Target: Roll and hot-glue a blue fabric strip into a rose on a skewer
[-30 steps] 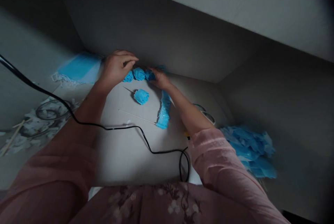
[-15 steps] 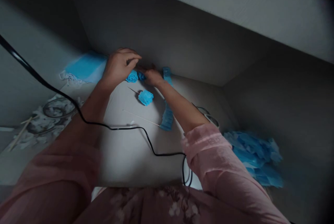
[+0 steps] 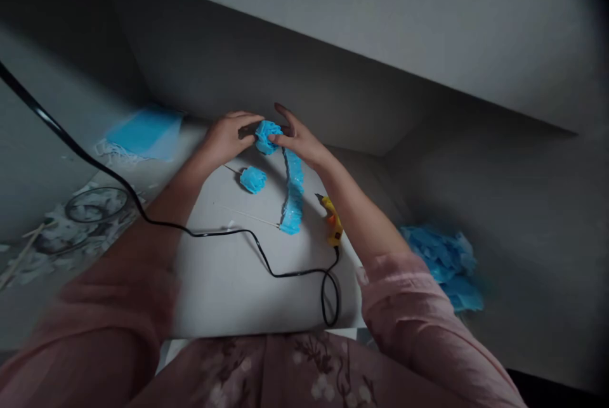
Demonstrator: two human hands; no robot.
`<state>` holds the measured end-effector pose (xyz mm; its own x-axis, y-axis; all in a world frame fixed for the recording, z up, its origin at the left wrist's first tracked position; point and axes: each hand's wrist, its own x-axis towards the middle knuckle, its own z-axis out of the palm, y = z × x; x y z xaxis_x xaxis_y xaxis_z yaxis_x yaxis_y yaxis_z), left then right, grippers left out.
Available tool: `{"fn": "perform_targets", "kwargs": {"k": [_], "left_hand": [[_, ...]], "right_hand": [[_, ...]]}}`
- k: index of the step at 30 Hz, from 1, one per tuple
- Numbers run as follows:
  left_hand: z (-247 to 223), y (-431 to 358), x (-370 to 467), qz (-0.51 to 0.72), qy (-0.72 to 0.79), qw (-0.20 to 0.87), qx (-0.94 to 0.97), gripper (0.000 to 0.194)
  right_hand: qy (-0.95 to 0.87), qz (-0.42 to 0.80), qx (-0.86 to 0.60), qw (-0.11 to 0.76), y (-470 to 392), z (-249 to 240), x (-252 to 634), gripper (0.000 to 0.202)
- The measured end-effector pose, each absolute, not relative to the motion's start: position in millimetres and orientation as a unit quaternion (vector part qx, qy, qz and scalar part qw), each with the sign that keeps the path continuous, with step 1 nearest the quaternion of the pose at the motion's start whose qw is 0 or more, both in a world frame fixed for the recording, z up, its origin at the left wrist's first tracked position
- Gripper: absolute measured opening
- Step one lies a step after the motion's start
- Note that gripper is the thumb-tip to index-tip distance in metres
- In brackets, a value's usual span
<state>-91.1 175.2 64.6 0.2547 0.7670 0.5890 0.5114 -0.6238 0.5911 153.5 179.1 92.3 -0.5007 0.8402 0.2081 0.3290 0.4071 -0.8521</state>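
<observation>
A blue rose-like flower (image 3: 268,138) of ruffled material is between my two hands at the far side of the white table. My left hand (image 3: 227,140) curls thumb and fingers against its left side. My right hand (image 3: 304,141) presses its thumb onto the flower from the right, its index finger raised. Nearer me lies a smaller blue flower (image 3: 252,180) on a dark stem. A pleated blue strip (image 3: 293,195) runs toward me below my right hand, with a thin stick (image 3: 254,217) at its near end.
A yellow glue gun (image 3: 333,221) lies beside my right forearm. Its black cord (image 3: 266,262) crosses the table and rises at left. Blue face masks (image 3: 143,133) are stacked back left; white scraps (image 3: 90,217) lie left, crumpled blue pieces (image 3: 440,262) right. A pale overhanging panel (image 3: 333,8) is above.
My right hand has lifted and turned, its thumb now on the flower. My left hand has lowered toward it. The glue gun has come into view as my right forearm moved right.
</observation>
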Motion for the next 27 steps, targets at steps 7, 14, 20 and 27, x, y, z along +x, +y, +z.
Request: {"fn": "perform_targets", "kwargs": {"k": [7,14,20,27], "left_hand": [[60.5,173.0,-77.8,0.485,0.305,0.36,0.736,0.065],[58.7,167.7,-63.5,0.502,0.321,0.382,0.706,0.034],[65.6,159.7,-62.1,0.516,0.364,0.321,0.706,0.022],[66.2,154.1,-56.1,0.492,0.347,0.355,0.715,0.026]], "right_hand": [[-0.797,0.34,-0.373,0.33,150.2,109.7,172.7,0.108],[-0.823,0.284,-0.358,0.336,122.2,121.6,177.3,0.102],[-0.859,0.149,-0.367,0.323,93.9,132.7,181.3,0.08],[-0.866,0.054,-0.409,0.283,85.6,127.7,165.4,0.079]]}}
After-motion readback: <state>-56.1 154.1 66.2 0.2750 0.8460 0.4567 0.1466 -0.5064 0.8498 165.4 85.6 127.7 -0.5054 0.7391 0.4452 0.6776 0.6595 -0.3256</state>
